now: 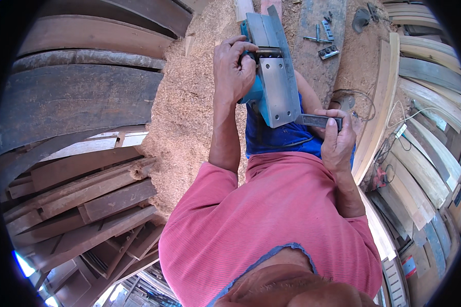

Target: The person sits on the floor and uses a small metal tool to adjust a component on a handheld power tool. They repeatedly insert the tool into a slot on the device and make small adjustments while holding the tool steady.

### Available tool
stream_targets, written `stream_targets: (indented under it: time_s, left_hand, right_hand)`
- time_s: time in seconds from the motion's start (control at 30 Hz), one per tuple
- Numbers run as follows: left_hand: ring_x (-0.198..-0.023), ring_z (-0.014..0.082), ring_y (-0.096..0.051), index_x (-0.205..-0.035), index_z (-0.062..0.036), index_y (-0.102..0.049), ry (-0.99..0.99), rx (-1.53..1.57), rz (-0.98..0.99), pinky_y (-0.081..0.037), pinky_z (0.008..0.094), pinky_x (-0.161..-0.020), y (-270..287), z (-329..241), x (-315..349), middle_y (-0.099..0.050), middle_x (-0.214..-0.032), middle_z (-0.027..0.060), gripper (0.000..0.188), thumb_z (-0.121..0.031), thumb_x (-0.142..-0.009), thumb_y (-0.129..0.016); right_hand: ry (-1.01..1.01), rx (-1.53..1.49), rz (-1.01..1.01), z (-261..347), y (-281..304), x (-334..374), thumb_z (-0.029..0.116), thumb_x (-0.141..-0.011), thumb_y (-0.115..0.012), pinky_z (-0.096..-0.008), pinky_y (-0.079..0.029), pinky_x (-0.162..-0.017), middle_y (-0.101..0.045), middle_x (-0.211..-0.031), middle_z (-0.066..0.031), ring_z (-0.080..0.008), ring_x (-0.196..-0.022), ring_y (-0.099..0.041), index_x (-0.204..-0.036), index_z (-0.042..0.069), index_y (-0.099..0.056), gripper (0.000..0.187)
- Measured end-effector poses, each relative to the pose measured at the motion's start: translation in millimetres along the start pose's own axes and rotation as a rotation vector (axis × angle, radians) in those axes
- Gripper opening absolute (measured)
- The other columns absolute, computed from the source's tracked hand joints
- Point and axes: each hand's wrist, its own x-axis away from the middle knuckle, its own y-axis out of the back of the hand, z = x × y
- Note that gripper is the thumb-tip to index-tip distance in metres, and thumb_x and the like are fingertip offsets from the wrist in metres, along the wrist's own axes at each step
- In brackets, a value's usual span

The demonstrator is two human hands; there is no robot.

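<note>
An electric hand planer [277, 92] with a teal body lies upside down before me, its flat metal sole and the cutter slot facing up. My left hand [234, 66] is closed at its left side, fingertips and thumb by the cutter drum [269, 53]. Along the right edge of the sole runs the long metal blade of a try square [288, 56], set on edge. Its dark stock [317, 121] sticks out to the right, and my right hand [338, 134] grips the end of it between thumb and fingers. The planer's underside is hidden.
On a worn board [312, 66] ahead lie a small metal block [328, 52], a slotted metal piece [327, 30] and a thin T-shaped tool [317, 39]. Wood shavings [182, 112] cover the ground. Planks [77, 102] are stacked left and more boards [425, 169] right, near a red tool [379, 176] and cables.
</note>
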Motion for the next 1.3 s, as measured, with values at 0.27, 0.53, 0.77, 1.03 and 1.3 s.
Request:
stream_targets:
  time_s: [0.27, 0.53, 0.77, 1.03, 1.3]
  left_hand:
    - [-0.131, 0.0378, -0.062, -0.105, -0.0074, -0.082, 0.025, -0.015, 0.058, -0.05, 0.0476, -0.113, 4, -5, -2, -0.07, -0.138, 0.0213, 0.033, 0.0, -0.085, -0.057]
    - [-0.136, 0.0374, -0.059, -0.099, -0.0077, -0.085, -0.029, -0.09, 0.104, -0.05, 0.0476, -0.115, 8, -9, -4, -0.069, -0.141, 0.0232, 0.035, 0.001, -0.083, -0.056]
    - [-0.133, 0.0382, -0.061, -0.105, -0.0121, -0.088, 0.05, -0.194, -0.009, -0.047, 0.0495, -0.117, 5, -15, -1, -0.07, -0.136, 0.0241, 0.039, -0.007, -0.086, -0.054]
    - [-0.133, 0.0381, -0.061, -0.107, -0.0105, -0.088, 0.074, -0.127, 0.006, -0.047, 0.0494, -0.116, 6, -9, -1, -0.071, -0.13, 0.0253, 0.039, -0.006, -0.086, -0.055]
    - [-0.129, 0.0387, -0.062, -0.105, -0.011, -0.088, 0.069, -0.056, -0.016, -0.047, 0.0497, -0.114, 5, -4, -2, -0.072, -0.128, 0.0264, 0.036, -0.007, -0.086, -0.058]
  right_hand:
    - [-0.005, 0.041, 0.013, 1, 1, -2, 0.012, -0.117, -0.047, -0.0357, -0.065, -0.085, -0.081, -0.115, -0.0174, -0.0243, -0.093, -0.08, -0.124, -0.004, -0.059, 0.022]
    - [-0.009, 0.069, 0.02, 1, 2, -4, 0.017, -0.118, -0.047, -0.0359, -0.064, -0.084, -0.081, -0.114, -0.016, -0.0238, -0.092, -0.079, -0.125, -0.003, -0.061, 0.026]
    - [0.01, 0.088, 0.028, 5, 6, -8, 0.013, -0.116, -0.048, -0.0362, -0.064, -0.082, -0.081, -0.113, -0.0149, -0.025, -0.088, -0.079, -0.123, -0.003, -0.062, 0.022]
    - [-0.041, -0.058, -0.042, 7, -1, -1, 0.009, -0.115, -0.049, -0.0335, -0.065, -0.084, -0.081, -0.114, -0.0172, -0.02, -0.092, -0.078, -0.124, -0.005, -0.061, 0.02]
    - [0.026, 0.003, -0.058, 7, -1, -6, 0.01, -0.116, -0.049, -0.0329, -0.065, -0.083, -0.081, -0.112, -0.0152, -0.0188, -0.09, -0.078, -0.124, -0.004, -0.061, 0.02]
